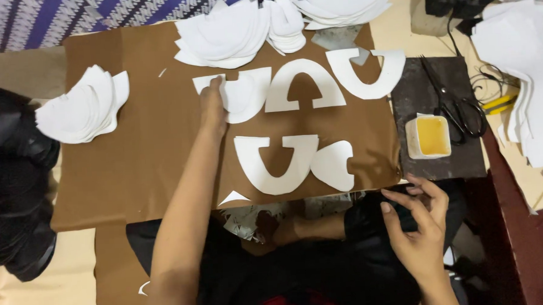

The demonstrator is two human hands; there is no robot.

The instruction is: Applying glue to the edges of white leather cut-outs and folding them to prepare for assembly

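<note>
**Pressing a white cutout on the brown sheet**

Pinning a flat white foam cutout (235,93) onto the brown sheet surface (150,164), the left hand (213,106) presses fingers flat, no closed grip. Sliding could skew it against the white U-shaped piece (305,84) just beside. The right hand (418,216) hovers empty, fingers loosely curled, near the cup of yellow glue (429,136), which a knock could spill.

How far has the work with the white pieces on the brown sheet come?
Done: five white cut shapes lie spread on the brown sheet. In hand: the left hand presses on the top-left shape; the right hand hovers empty near the sheet's lower right corner. Left: stacks of white pieces wait at the edges, and the cup of yellow glue stands untouched.
</note>
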